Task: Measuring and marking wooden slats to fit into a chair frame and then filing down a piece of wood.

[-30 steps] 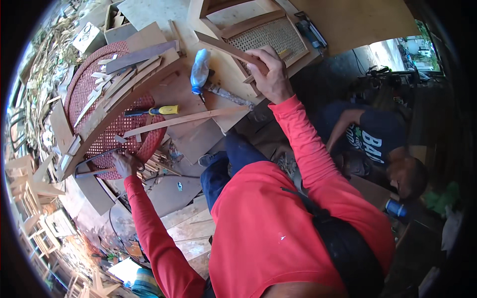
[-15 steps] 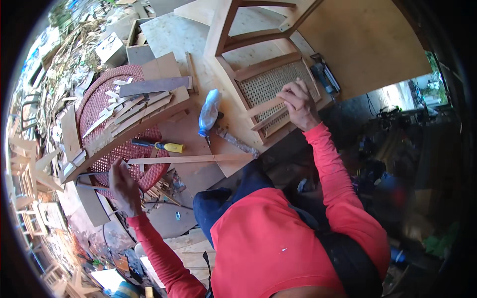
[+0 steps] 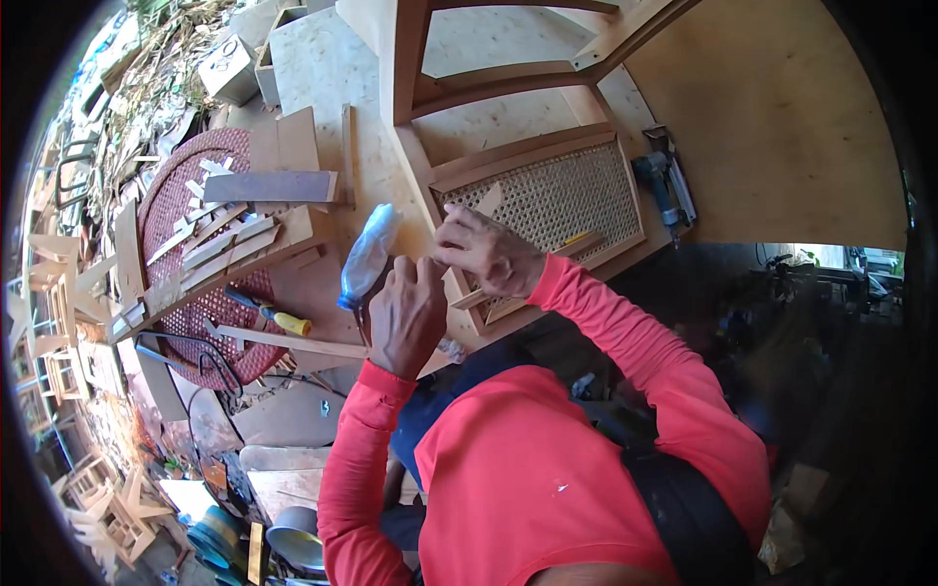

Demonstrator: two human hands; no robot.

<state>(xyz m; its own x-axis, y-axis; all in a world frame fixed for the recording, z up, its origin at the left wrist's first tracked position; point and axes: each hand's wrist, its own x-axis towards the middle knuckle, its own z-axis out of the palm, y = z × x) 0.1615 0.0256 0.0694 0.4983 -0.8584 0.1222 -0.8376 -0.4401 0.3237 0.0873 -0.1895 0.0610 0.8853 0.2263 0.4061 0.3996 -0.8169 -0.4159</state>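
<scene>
My right hand (image 3: 489, 254) is closed on a thin wooden strip (image 3: 491, 202), whose pale end sticks up past the fingers over the woven cane panel (image 3: 557, 190) of a wooden chair frame (image 3: 415, 161). Close beside it, my left hand (image 3: 405, 317) is closed too, fingertips pinched at the strip's lower part, which the hands mostly hide. A clear plastic bottle (image 3: 371, 249) with a blue cap lies just left of the hands. Behind my left wrist a longer wooden strip (image 3: 298, 342) runs leftward. A pencil (image 3: 583, 244) rests on the panel's near side.
A yellow-handled tool (image 3: 285, 320) lies on the left near a red woven round seat (image 3: 161, 220), partly covered by wood offcuts (image 3: 234, 239). Lower left is a thin metal-framed tool (image 3: 161, 354). A blue-grey power tool (image 3: 660, 186) stands right of the chair frame.
My left hand has left the metal-framed tool at the left and come across to my right hand. My right hand has moved left and down with the strip, which now points more upward.
</scene>
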